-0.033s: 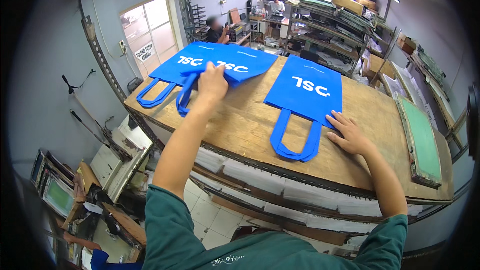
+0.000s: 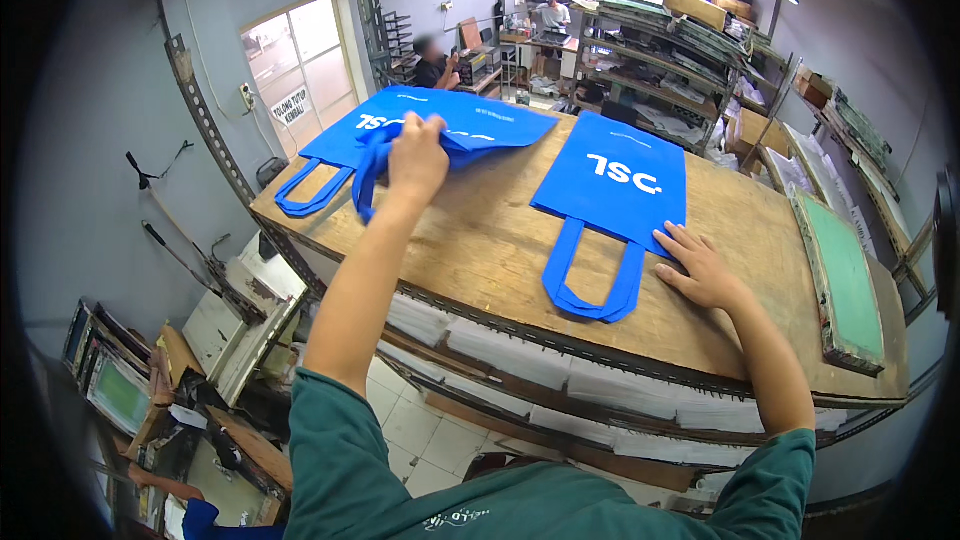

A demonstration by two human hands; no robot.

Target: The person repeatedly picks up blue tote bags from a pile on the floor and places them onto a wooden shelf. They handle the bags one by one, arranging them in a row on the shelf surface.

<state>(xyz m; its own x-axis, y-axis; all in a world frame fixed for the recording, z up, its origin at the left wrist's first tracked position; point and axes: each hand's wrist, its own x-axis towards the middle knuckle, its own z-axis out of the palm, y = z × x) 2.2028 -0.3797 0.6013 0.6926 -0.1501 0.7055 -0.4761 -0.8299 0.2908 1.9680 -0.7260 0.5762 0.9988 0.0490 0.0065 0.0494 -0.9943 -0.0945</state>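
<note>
The left hand [image 2: 418,160] is up, fingers curled closed on the handle end of the middle blue bag [image 2: 490,136], and that end is off the wood! Just to its left, the leftmost blue bag [image 2: 335,140] lies on the table [image 2: 480,230], its handle loop [image 2: 310,192] pointing toward the person. The middle bag overlaps it, and here's the danger: a sideways pull could drag the leftmost bag askew, and a tight pinch could crease the soft fabric. Its own blue strap [image 2: 366,180] hangs below the fist, so it might fold under if the bag drops quickly.

Across the bare wood, the right blue bag [image 2: 615,175] lies flat, its white print upside down to the wearer. At its near right corner, the right hand [image 2: 705,270] is open, fingers loosely spread, fingertips at the edge, gripping nothing. Press and slide there, and the bag could skew. Farther right sits a green framed panel [image 2: 845,280], well clear.

Hard to call: the left fingertips are hidden, so I can't tell how many layers they pinch. The middle bag's print is lost in folds, its underside is out of sight, and it covers part of the leftmost bag.
</note>
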